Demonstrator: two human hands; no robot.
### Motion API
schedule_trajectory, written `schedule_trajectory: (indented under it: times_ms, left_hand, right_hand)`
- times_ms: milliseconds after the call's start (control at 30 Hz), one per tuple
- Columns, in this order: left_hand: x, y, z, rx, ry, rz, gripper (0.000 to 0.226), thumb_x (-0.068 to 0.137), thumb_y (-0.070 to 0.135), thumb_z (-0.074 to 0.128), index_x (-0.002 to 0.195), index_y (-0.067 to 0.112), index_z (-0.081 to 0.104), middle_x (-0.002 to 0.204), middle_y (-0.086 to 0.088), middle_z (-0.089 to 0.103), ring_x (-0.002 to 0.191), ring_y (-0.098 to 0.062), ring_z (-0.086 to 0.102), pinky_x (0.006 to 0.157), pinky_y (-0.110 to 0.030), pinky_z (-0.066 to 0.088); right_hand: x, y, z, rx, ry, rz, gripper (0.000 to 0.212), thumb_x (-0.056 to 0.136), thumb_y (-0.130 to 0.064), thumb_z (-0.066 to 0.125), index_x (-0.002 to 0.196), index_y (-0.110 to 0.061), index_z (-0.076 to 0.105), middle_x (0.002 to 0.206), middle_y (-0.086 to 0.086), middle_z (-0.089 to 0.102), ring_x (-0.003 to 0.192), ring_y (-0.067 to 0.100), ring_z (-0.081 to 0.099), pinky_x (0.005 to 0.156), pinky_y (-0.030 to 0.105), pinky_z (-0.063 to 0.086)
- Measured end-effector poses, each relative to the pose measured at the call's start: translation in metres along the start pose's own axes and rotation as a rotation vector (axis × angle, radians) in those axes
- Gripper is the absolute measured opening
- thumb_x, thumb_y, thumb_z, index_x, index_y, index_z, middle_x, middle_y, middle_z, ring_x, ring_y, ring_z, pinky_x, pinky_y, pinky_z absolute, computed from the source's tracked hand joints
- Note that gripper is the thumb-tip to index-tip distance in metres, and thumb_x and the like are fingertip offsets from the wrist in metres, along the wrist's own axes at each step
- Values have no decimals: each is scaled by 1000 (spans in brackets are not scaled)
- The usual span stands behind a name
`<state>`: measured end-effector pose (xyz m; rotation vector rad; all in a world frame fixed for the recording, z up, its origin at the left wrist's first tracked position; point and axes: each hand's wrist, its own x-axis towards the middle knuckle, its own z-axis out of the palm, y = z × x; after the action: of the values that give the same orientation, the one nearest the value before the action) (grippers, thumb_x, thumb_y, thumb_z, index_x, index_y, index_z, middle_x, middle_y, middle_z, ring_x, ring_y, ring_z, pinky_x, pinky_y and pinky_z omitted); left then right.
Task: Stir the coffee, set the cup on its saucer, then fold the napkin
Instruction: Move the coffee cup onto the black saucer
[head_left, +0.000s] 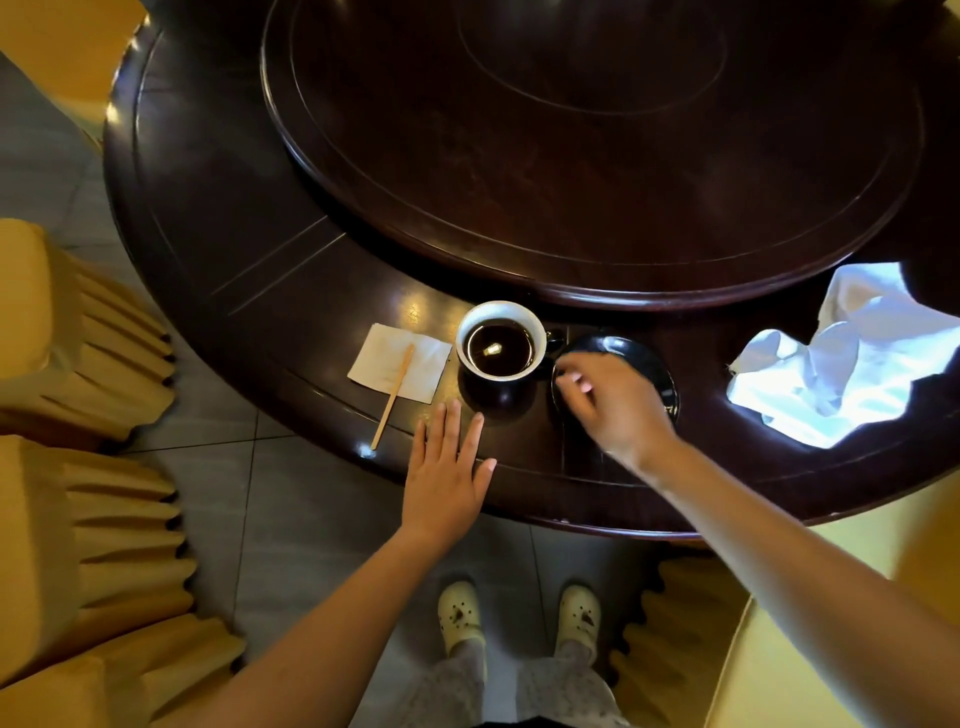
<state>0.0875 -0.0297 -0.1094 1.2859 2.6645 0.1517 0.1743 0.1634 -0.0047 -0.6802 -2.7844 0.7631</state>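
Nearest me, just this side of the cup (500, 340), my left hand (445, 475) lies flat and open on the table (218, 249), holding nothing. My right hand (615, 402) hovers loosely curled and empty over the dark saucer (652, 364) beside the cup's right. The cup is full, fragile and heavy, so I'd take its handle; left of it the light, stiff stirrer (394, 397) lies across the soft napkin (400, 362).
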Motion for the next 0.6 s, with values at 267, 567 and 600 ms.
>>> schedule_trajectory:
  times_ms: [267,567,600]
  left_hand:
    - [0,-1,2,-8,14,3,61,93,48,20,145,17,25,155,-15,18,143,-29,9,114,-45,6]
    - [0,1,4,-5,50,-14,59,91,46,28,142,16,34,151,-16,27,142,-30,16,113,-49,17]
    - [0,1,5,-3,50,-18,59,92,46,28,142,16,34,151,-16,27,142,-30,16,113,-49,18]
  right_hand:
    - [78,31,-4,92,-422,217,36,94,-24,52,129,-16,47,96,8,65,81,21,61,73,33,52]
    - [109,42,-4,80,-682,138,23,91,-30,57,111,-21,52,72,-1,62,59,10,57,59,24,47]
    - [111,43,-4,86,-697,130,23,91,-30,57,111,-21,52,72,0,63,59,10,57,59,24,47]
